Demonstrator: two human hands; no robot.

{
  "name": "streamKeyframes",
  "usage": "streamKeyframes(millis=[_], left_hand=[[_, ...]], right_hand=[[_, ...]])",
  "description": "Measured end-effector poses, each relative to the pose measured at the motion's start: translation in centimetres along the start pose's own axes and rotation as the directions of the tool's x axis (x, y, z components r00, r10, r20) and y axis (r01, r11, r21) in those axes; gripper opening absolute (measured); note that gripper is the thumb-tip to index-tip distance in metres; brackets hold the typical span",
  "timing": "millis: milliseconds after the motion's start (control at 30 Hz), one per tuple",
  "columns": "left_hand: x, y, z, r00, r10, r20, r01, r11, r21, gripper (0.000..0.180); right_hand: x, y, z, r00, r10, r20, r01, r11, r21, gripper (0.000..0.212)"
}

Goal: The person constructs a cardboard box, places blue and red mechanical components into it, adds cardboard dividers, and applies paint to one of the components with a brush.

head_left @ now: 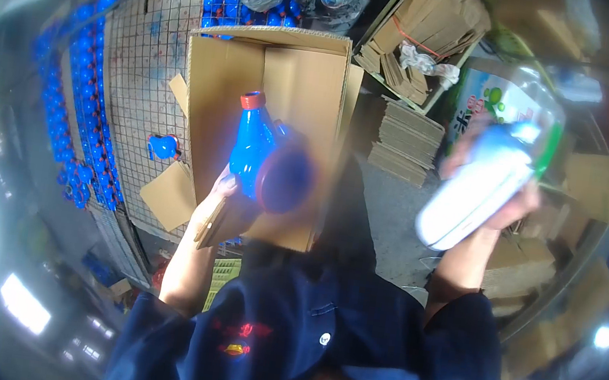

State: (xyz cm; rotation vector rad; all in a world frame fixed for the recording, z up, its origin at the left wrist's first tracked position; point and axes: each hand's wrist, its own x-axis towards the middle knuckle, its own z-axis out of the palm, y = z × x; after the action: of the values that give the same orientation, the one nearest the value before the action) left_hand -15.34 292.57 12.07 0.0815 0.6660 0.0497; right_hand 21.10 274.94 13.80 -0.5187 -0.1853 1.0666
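Blue jug held over open carton, white object held to the right

A blue jug (251, 154) with a red neck and red base is gripped by the left hand (222, 188) and is held tilted over an open carton (304, 86). A white rounded object (469, 192), blurred, is grasped by the right hand (511, 209), well apart from the carton; its exact kind cannot be told. Another blue piece (165, 147) is seen on the wire mesh (138, 83) at left, and flat cardboard (408, 136) is stacked beyond the carton's right side.
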Motion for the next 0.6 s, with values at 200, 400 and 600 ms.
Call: streamKeyframes(millis=[200, 400, 600], left_hand=[[-6.7, -1.6, 1.4, 0.973, 0.168, -0.156, -0.142, 0.976, 0.163, 0.069], [-11.6, -0.8, 2.4, 0.953, 0.215, -0.211, -0.131, 0.926, 0.354, 0.084], [-13.4, 0.1, 0.2, 0.956, 0.275, -0.105, -0.174, 0.815, 0.553, 0.100]], right_hand=[[-9.3, 8.3, 9.0, 0.960, 0.232, -0.156, -0.239, 0.970, -0.032, 0.069], [-11.8, 11.3, 16.1, 0.978, -0.041, 0.204, 0.196, 0.507, -0.839, 0.061], [-8.4, 15.2, 22.5, 0.858, 0.041, 0.512, 0.499, 0.166, -0.850, 0.063]])
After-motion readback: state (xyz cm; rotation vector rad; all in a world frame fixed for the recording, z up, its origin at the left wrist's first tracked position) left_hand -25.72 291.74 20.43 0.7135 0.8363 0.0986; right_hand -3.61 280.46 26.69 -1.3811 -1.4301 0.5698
